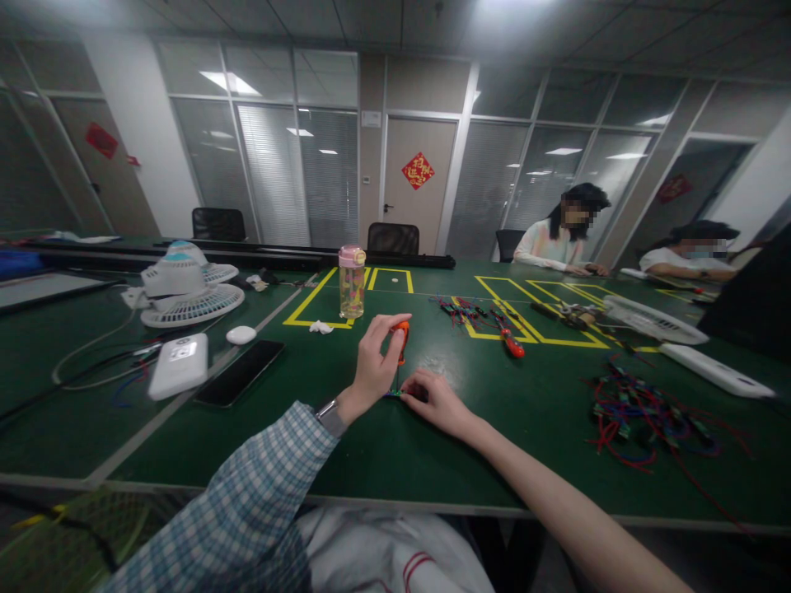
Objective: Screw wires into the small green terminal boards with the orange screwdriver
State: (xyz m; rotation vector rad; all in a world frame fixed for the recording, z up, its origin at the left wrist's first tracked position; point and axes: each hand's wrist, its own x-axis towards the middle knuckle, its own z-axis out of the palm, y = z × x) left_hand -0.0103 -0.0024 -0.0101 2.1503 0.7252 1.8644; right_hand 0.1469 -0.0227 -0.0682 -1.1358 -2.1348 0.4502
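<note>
My left hand (375,362), below a plaid sleeve and a watch, is closed round the orange and black handle of a screwdriver (403,339). The screwdriver stands upright, its shaft pointing down at a small green circuit board (394,394) on the table. Beside the board, the fingers of my right hand (436,401) are pinched together at its right edge. Most of the board is hidden by the two hands.
A tangle of wired circuit boards (643,412) lies at the right, a smaller pile (461,311) farther back. Near it is a red screwdriver (512,342). A bottle (352,284), phone (241,373), power bank (179,366) and fan (189,288) stand leftward. Two people sit across the table.
</note>
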